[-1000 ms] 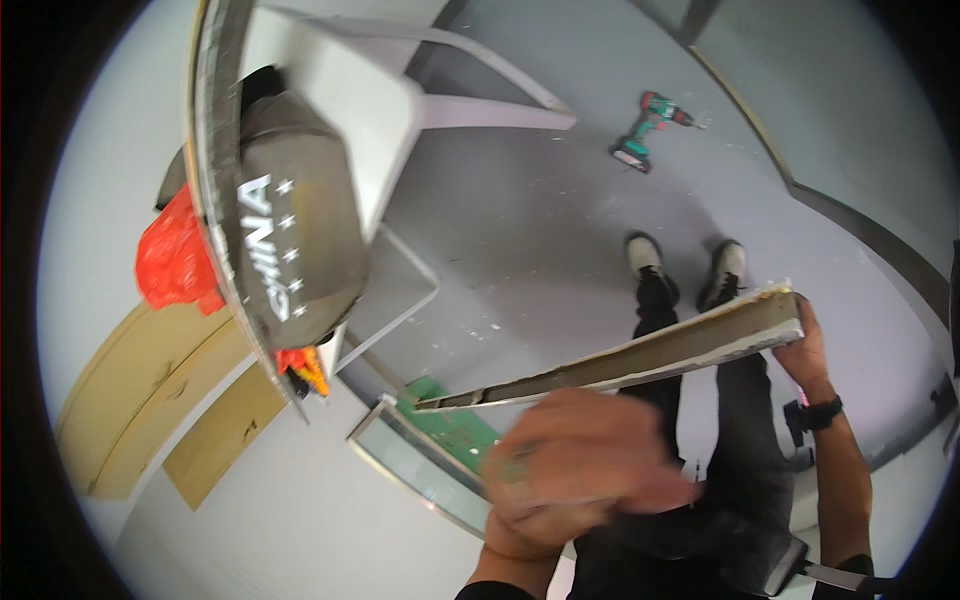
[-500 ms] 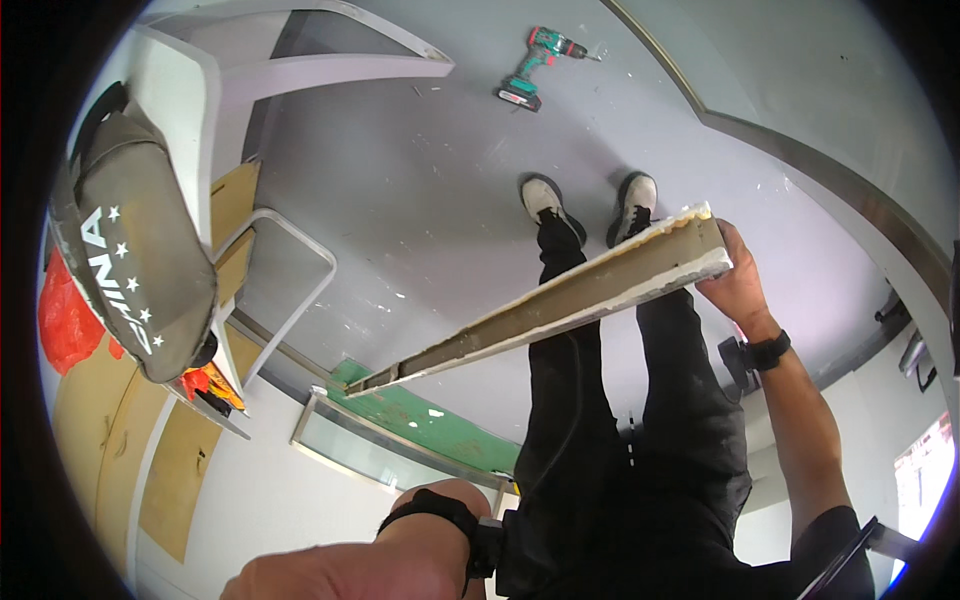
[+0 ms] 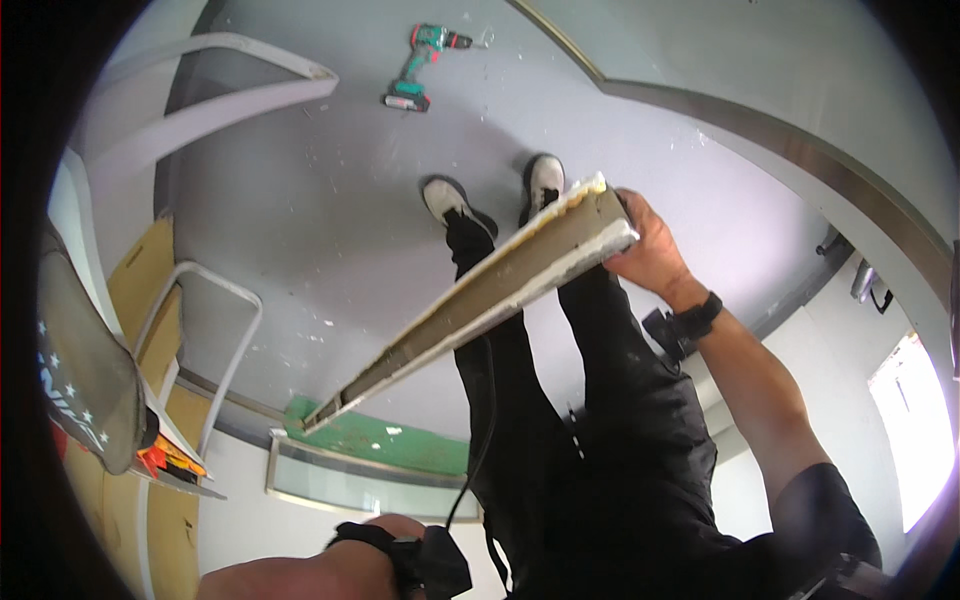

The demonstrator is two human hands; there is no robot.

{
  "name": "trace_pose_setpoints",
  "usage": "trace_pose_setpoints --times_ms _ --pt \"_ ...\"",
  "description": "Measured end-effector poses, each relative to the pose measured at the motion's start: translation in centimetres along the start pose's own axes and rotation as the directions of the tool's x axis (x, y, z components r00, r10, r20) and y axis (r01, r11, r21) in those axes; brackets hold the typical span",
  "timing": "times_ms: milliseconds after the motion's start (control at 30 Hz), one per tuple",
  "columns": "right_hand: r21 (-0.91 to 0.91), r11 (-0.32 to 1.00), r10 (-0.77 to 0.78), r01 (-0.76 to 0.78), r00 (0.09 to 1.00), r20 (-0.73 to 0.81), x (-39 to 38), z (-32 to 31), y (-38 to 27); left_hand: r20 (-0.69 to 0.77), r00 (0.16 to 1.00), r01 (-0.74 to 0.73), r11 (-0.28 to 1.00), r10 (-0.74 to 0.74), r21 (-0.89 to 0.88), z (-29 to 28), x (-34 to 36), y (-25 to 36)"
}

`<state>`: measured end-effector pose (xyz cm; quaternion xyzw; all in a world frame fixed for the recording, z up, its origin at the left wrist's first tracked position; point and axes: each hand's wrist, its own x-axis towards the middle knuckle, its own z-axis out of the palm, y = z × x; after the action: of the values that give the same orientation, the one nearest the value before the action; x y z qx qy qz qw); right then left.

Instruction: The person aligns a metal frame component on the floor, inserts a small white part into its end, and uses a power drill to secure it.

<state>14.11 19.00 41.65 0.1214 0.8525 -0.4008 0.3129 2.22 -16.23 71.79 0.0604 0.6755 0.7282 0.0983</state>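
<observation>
My right hand is closed around the near end of a long channel-shaped strip. The strip is brownish grey inside, with ragged white and yellowish residue along both edges. It slants down to the left across my legs, and its far end lies over a green floor strip. At the lower left, my left forearm comes in with a black strap. Only a bit of my left hand shows past the strap device, and its fingers are hidden.
A green and black cordless drill lies on the grey floor. At left stand a white-framed chair, a grey bag and wooden panels. A metal-edged glass panel sits beside the green strip. A metal-trimmed edge runs along the upper right.
The whole view has shifted, so the drill, chair, bag and my feet appear farther left. My right hand keeps its hold on the strip, which looks somewhat steeper.
</observation>
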Motion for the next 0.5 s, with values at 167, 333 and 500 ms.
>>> trace_pose_setpoints --times_ms 167,333,500 --pt "0.009 0.998 0.064 -0.064 0.998 0.022 0.1 0.4 -0.2 -0.115 0.902 0.428 0.897 -0.416 0.108 2.5 -1.0 -1.2" --pt "-0.003 1.0 0.029 -0.029 1.0 0.009 -0.2 0.0 -0.2 -0.328 0.925 -0.254 0.953 0.19 -0.165 4.3 0.7 -2.7" --pt "0.021 0.999 0.037 -0.037 0.999 0.006 -0.2 0.1 0.0 -0.281 0.939 -0.263 0.942 0.201 -0.207 4.4 0.6 -2.9"
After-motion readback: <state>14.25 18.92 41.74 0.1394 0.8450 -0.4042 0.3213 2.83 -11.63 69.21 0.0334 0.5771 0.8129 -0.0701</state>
